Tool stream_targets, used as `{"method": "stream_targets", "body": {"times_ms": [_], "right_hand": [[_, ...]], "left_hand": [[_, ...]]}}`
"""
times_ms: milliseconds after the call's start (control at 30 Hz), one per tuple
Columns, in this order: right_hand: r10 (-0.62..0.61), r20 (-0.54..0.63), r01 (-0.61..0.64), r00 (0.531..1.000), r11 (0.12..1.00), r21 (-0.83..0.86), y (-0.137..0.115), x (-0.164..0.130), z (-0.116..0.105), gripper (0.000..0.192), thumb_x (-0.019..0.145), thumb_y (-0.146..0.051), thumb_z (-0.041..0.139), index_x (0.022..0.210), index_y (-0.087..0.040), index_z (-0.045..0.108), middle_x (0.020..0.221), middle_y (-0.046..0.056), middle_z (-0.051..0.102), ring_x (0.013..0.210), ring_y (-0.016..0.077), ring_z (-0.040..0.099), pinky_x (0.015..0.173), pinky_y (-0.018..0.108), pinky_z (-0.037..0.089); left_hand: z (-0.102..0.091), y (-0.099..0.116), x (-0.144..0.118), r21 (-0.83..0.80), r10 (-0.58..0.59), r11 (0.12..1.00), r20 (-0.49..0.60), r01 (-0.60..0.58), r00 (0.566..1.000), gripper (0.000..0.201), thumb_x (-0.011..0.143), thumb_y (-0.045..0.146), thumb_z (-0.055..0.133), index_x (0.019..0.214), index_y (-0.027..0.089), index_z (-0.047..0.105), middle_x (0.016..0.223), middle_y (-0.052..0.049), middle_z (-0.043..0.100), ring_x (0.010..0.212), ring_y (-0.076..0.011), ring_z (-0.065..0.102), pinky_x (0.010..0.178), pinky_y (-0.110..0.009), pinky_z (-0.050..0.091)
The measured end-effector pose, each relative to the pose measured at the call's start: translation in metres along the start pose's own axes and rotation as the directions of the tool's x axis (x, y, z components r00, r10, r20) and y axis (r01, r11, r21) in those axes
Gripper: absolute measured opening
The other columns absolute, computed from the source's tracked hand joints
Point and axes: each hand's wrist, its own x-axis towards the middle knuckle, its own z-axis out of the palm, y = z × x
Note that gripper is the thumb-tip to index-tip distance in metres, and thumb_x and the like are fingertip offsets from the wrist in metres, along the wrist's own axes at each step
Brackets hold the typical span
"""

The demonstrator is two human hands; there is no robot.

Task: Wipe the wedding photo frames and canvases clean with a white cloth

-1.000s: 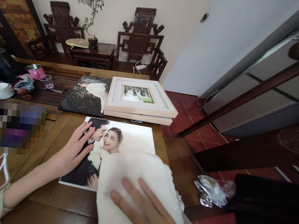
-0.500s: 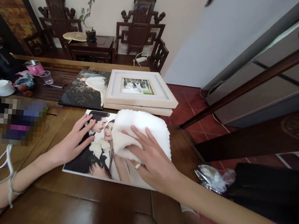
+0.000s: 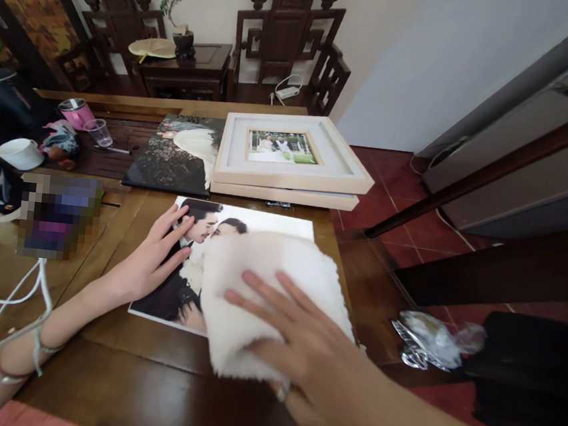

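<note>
Drawn back toward the near worktop (image 3: 111, 384) edge since half a second ago: right hand (image 3: 302, 339), fingers spread flat on the white cloth (image 3: 267, 285), pressing rather than gripping, cloth now over the print's near right part. Left hand (image 3: 151, 260) flat, fingers splayed, pinning the wedding print (image 3: 258, 220) at its left edge. Print's long axis running left to right; uncovered strip lying away from the right fingers, toward the far edge. Beyond, framed photo (image 3: 290, 153) beside dark print (image 3: 173, 159).

Readable text: none anywhere in the room.
Wedding print (image 3: 242, 226): picture only, no caption or lettering.
Framed photo (image 3: 281, 147), just behind the wedding print: no legible label.
Pink cup (image 3: 76, 113): no readable marking.
</note>
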Motion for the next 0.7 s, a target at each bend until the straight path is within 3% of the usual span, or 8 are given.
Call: {"method": "stream_targets", "body": {"times_ms": [100,267,433,567,700], "right_hand": [[0.078,-0.035,-0.078,0.996,0.997,0.005,0.029,0.007,-0.012,0.053,0.065,-0.001,0.047,0.11,-0.021,0.067,0.153,0.005,0.042,0.146,0.0275,0.023,0.118,0.058,0.019],[0.144,-0.166,-0.152,0.976,0.988,-0.038,0.061,0.008,-0.011,0.048,0.075,-0.003,0.045,0.117,-0.019,0.062,0.151,0.01,0.045,0.146,0.0281,0.024,0.116,0.062,0.021],[0.088,-0.234,-0.106,0.968,0.992,-0.067,0.032,-0.001,0.009,0.04,0.071,-0.002,0.047,0.098,-0.018,0.069,0.15,0.012,0.045,0.147,0.0335,0.019,0.114,0.067,0.019],[-0.033,-0.137,0.021,0.99,0.996,-0.084,-0.005,-0.012,0.017,0.022,0.072,-0.007,0.054,0.081,-0.021,0.07,0.151,0.01,0.044,0.144,0.0383,0.024,0.114,0.067,0.018],[-0.144,-0.048,0.14,0.988,0.986,-0.087,-0.008,-0.01,0.008,0.014,0.075,-0.017,0.061,0.081,-0.024,0.07,0.149,0.009,0.047,0.142,0.0378,0.031,0.115,0.063,0.021]], "left_hand": [[-0.001,0.001,0.0,0.001,-0.011,1.0,0.01,0.011,1.0,0.053,0.102,0.033,0.038,0.153,0.03,0.023,0.162,-0.008,0.017,0.15,-0.0301,0.011,0.119,-0.056,0.02],[-0.001,0.004,0.001,0.009,-0.011,1.0,0.001,0.011,1.0,0.053,0.102,0.034,0.039,0.153,0.032,0.023,0.162,-0.006,0.019,0.15,-0.0298,0.014,0.119,-0.054,0.022],[0.002,0.003,0.002,0.016,-0.045,0.999,-0.014,0.045,0.999,0.051,0.102,0.033,0.039,0.151,0.031,0.027,0.161,-0.007,0.021,0.15,-0.028,0.014,0.119,-0.053,0.022],[0.003,0.001,0.004,-0.005,-0.043,0.999,-0.018,0.043,0.999,0.05,0.102,0.032,0.04,0.151,0.029,0.029,0.161,-0.007,0.021,0.15,-0.0276,0.014,0.12,-0.052,0.02],[0.002,0.002,0.007,-0.035,-0.033,0.999,-0.024,0.032,0.999,0.049,0.102,0.031,0.041,0.15,0.029,0.031,0.161,-0.006,0.023,0.15,-0.0274,0.016,0.12,-0.051,0.021]]}}
